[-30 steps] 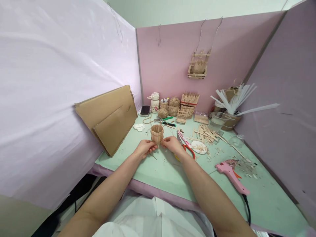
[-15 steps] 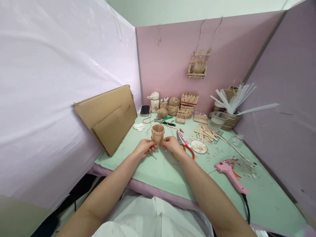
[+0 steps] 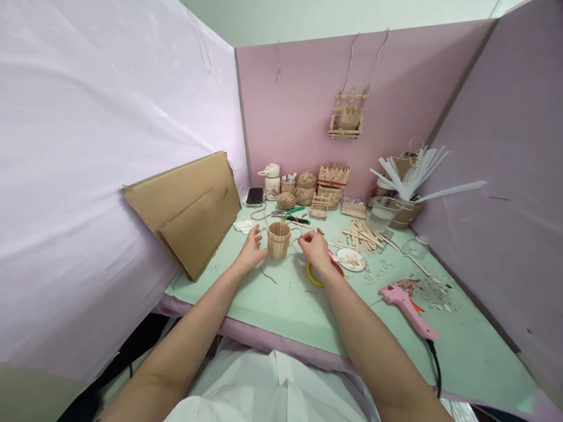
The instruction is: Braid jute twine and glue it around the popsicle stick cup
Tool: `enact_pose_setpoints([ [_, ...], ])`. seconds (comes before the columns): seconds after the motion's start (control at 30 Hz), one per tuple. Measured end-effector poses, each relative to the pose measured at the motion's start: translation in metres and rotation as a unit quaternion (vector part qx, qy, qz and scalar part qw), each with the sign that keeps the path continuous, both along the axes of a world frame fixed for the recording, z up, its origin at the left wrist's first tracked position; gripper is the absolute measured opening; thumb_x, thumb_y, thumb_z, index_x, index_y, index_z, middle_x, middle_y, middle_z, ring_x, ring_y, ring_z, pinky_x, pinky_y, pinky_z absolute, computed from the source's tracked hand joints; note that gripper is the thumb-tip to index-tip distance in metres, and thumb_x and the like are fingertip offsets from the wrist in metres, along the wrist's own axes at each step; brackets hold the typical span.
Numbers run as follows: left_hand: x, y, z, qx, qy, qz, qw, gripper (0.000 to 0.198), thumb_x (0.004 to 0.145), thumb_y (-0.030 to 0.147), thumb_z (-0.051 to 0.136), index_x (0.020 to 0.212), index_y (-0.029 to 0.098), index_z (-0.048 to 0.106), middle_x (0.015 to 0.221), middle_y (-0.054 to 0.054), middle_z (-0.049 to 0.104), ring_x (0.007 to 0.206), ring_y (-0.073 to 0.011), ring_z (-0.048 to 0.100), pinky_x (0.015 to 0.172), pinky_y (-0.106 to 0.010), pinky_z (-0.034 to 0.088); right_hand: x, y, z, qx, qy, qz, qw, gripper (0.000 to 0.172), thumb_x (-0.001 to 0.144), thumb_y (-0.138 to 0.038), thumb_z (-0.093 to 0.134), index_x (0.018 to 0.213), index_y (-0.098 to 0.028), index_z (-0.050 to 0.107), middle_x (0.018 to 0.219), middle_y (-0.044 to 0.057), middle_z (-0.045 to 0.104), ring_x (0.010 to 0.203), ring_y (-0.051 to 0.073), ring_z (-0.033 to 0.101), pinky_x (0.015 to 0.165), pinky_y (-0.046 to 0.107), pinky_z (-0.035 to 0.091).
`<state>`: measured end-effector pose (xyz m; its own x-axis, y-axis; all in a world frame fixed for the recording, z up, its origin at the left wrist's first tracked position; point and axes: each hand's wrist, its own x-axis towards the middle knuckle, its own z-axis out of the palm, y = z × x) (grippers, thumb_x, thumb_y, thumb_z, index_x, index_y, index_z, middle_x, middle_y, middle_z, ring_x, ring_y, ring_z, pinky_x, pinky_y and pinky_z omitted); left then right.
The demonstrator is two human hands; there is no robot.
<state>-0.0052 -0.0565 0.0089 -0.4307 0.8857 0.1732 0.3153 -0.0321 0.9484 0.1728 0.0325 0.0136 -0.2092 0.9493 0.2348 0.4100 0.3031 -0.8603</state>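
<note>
A small round cup made of wooden sticks stands upright on the green table between my hands. My left hand is at the cup's left side, thumb up and fingers against its lower wall, holding it steady. My right hand is a little to the right of the cup, its fingers pinched on a thin strand of twine that runs back to the cup. A short loose piece of twine lies on the table in front of the cup.
Folded cardboard leans at the left. Under my right wrist lie yellow- and red-handled tools, with a small plate of chips beside them. Loose sticks, a twine ball and stick baskets sit behind. A pink glue gun lies at the right.
Both hands have come apart from the cup's base. The left hand now is at its left side; the right hand has drawn away to the right, pinching twine. The view shifted slightly.
</note>
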Motion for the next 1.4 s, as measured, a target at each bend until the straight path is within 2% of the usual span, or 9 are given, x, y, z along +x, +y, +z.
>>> enact_pose_setpoints([
  [0.07,0.006,0.000,-0.002,0.000,0.033,-0.076,0.997,0.092,0.058,0.015,0.069,0.139,0.020,0.026,0.144,-0.016,0.033,0.129,-0.0258,0.039,0.106,-0.040,0.033,0.001,0.003,0.003,-0.005,0.099,-0.042,0.994,0.012,0.065,-0.027,0.052,0.066,-0.018,0.060,0.065,0.001,0.062,0.062,0.015,0.052,0.062,0.026,0.038],
  [0.13,0.011,0.002,-0.002,0.003,0.069,-0.103,0.992,0.091,0.057,0.021,0.072,0.137,0.018,0.029,0.140,-0.015,0.039,0.127,-0.0249,0.041,0.105,-0.037,0.034,0.002,0.006,0.007,0.002,0.203,-0.081,0.976,0.015,0.067,-0.031,0.054,0.068,-0.017,0.058,0.065,0.000,0.059,0.062,0.014,0.050,0.061,0.026,0.039],
  [0.3,0.016,0.024,-0.001,-0.072,0.148,0.007,0.986,0.064,0.059,0.031,0.072,0.115,0.016,0.046,0.112,-0.012,0.062,0.100,-0.0247,0.059,0.084,-0.035,0.046,0.004,0.009,0.016,0.056,0.351,-0.135,0.925,0.020,0.071,-0.036,0.056,0.072,-0.017,0.054,0.067,-0.002,0.054,0.064,0.011,0.047,0.062,0.024,0.039],
  [0.57,0.023,0.085,0.007,-0.065,0.171,0.020,0.983,0.062,0.056,0.030,0.075,0.110,0.020,0.046,0.113,-0.010,0.062,0.103,-0.0252,0.058,0.082,-0.032,0.044,0.013,0.002,0.027,0.156,0.346,-0.119,0.918,0.021,0.077,-0.039,0.055,0.074,-0.018,0.049,0.069,-0.002,0.049,0.065,0.011,0.045,0.065,0.024,0.040],
  [0.73,0.021,0.102,0.009,-0.029,0.141,0.117,0.983,0.060,0.060,0.033,0.074,0.110,0.018,0.044,0.114,-0.013,0.060,0.105,-0.0247,0.057,0.084,-0.031,0.044,0.016,0.001,0.030,0.141,0.319,-0.117,0.930,0.021,0.078,-0.039,0.050,0.077,-0.019,0.047,0.073,0.000,0.049,0.067,0.012,0.045,0.065,0.024,0.041],
  [0.9,-0.008,0.095,0.011,-0.025,0.147,0.215,0.965,0.058,0.067,0.036,0.069,0.114,0.016,0.040,0.117,-0.013,0.057,0.107,-0.0238,0.056,0.085,-0.030,0.043,0.013,-0.001,0.029,0.131,0.302,-0.098,0.939,0.018,0.078,-0.037,0.047,0.077,-0.019,0.046,0.074,0.001,0.049,0.068,0.012,0.046,0.064,0.024,0.040],
  [1.1,-0.057,0.078,0.032,-0.030,0.168,0.309,0.936,0.061,0.069,0.039,0.067,0.118,0.018,0.038,0.118,-0.013,0.058,0.108,-0.0256,0.057,0.086,-0.033,0.045,0.007,-0.011,0.029,0.108,0.273,-0.058,0.954,0.017,0.077,-0.036,0.048,0.075,-0.019,0.047,0.069,-0.001,0.048,0.064,0.011,0.044,0.061,0.023,0.039],
  [1.27,-0.075,0.057,0.047,-0.112,0.219,0.307,0.919,0.061,0.065,0.040,0.069,0.113,0.015,0.042,0.115,-0.021,0.058,0.109,-0.0348,0.056,0.084,-0.040,0.046,0.003,-0.016,0.027,0.106,0.278,-0.025,0.954,0.016,0.076,-0.034,0.051,0.074,-0.019,0.048,0.069,-0.002,0.048,0.065,0.011,0.045,0.063,0.023,0.039],
  [1.4,-0.069,0.030,0.043,-0.171,0.257,0.287,0.907,0.064,0.063,0.045,0.069,0.113,0.015,0.043,0.114,-0.022,0.059,0.106,-0.0383,0.057,0.081,-0.043,0.046,0.001,-0.016,0.023,0.102,0.246,-0.006,0.964,0.016,0.077,-0.034,0.050,0.075,-0.019,0.048,0.070,-0.001,0.050,0.065,0.011,0.045,0.063,0.023,0.039],
])
